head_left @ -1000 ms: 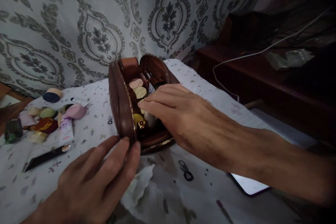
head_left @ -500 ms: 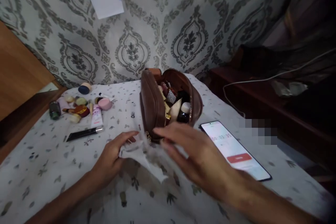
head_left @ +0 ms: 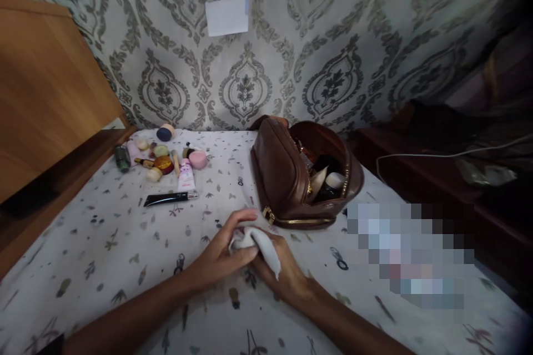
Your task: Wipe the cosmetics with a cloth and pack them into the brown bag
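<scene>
My left hand [head_left: 227, 249] is closed on a crumpled white wipe [head_left: 266, 249], thumb over it. My right hand [head_left: 283, 266] is against the wipe from the right, its fingers partly hidden under the cloth and the left hand. Just beyond them stands a brown bag [head_left: 277, 166], unzipped, with a white-capped dark jar [head_left: 334, 182] and other items inside. A black tube [head_left: 166, 198] with a silver end lies to the left of the hands.
Behind the black tube are several cosmetics, among them a pink round case [head_left: 197, 159], a pink-white tube [head_left: 186, 176] and a green bottle [head_left: 122, 158]. A wooden panel [head_left: 50, 83] rises at left. White paper [head_left: 227, 16] hangs on the wall. A blurred-out patch covers the right side.
The view has shifted, so the bag and cosmetics appear farther right. My right hand has come down to my left, and the spread wipe is now bunched between them.
</scene>
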A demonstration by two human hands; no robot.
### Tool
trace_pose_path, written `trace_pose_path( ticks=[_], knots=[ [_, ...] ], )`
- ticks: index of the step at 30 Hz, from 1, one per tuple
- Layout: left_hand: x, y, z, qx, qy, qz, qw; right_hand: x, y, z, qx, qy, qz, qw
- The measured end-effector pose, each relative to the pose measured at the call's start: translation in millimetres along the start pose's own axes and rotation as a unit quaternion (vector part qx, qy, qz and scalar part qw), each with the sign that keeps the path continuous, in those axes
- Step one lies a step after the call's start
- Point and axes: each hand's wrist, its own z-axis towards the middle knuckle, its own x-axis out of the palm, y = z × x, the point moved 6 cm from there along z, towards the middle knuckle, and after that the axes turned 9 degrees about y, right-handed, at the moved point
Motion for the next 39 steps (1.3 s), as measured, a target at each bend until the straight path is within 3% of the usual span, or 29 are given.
trace_pose_path(
  ticks=[4,9,12,21,28,34,39],
  knots=[
    [6.4,5.0,7.6,-0.040,-0.009,-0.014,0.999,-1.8,-15.5,-4.3,0.078,-0.025,0.030,0.996],
    [-8.7,12.4,7.9,-0.056,-0.118,0.020,0.991,-7.7,-16.1,0.6,0.095,-0.030,0.103,0.990],
    [-17.1,15.7,5.9,-0.070,-0.154,0.051,0.984,-9.0,-17.5,1.5,0.107,-0.029,0.152,0.982],
    [-32.0,12.6,-12.3,-0.064,-0.177,0.169,0.968,-4.1,-21.0,-1.7,0.100,-0.026,0.140,0.985],
    [-58.6,13.8,-48.6,-0.104,-0.258,0.190,0.941,-2.9,-7.0,-3.3,0.055,-0.004,0.089,0.994],
    [-56.9,8.3,-48.7,-0.085,-0.279,0.187,0.938,-1.5,-8.1,-2.3,0.046,0.003,0.067,0.997],
    [-57.1,8.8,-49.3,-0.088,-0.276,0.188,0.938,0.9,-11.6,-1.6,0.084,0.013,0.089,0.992]
  ],
)
